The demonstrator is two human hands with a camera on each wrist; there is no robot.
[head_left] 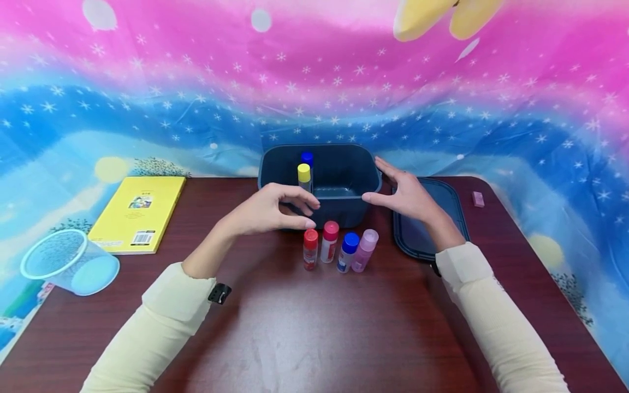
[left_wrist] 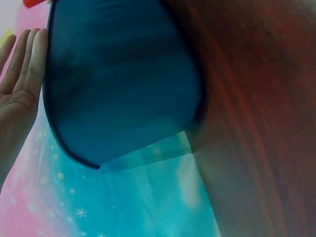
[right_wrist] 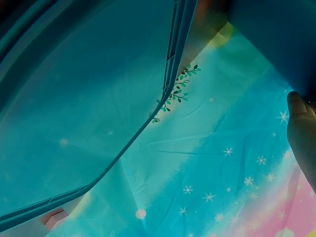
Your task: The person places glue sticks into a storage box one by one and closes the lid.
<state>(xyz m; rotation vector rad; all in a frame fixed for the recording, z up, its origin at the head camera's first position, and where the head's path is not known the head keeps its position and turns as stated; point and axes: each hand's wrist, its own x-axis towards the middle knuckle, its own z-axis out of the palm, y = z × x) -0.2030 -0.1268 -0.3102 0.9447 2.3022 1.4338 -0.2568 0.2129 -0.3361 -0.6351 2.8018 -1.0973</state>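
A dark blue bin [head_left: 339, 210] stands at the back of the table, holding a yellow-capped glue stick [head_left: 304, 173] and a blue-capped one [head_left: 307, 158] at its left. My left hand [head_left: 267, 210] hovers at the bin's front left with loosely bent fingers and nothing in its grasp; its thumb tip is just above a red-capped glue stick [head_left: 310, 251]. My right hand [head_left: 408, 194] spans the bin's right end, thumb at the front corner, straight fingers along the side. Before the bin stand another red-capped stick [head_left: 329, 243], a blue-capped one [head_left: 347, 252] and a pink one [head_left: 365, 251].
Beneath my right wrist lies a dark lid [head_left: 427, 234], with a small pink block [head_left: 478, 199] farther right. At left are a yellow book [head_left: 142, 213] and a light blue mesh cup [head_left: 73, 262] on its side. A printed cloth [head_left: 314, 82] hangs behind the table.
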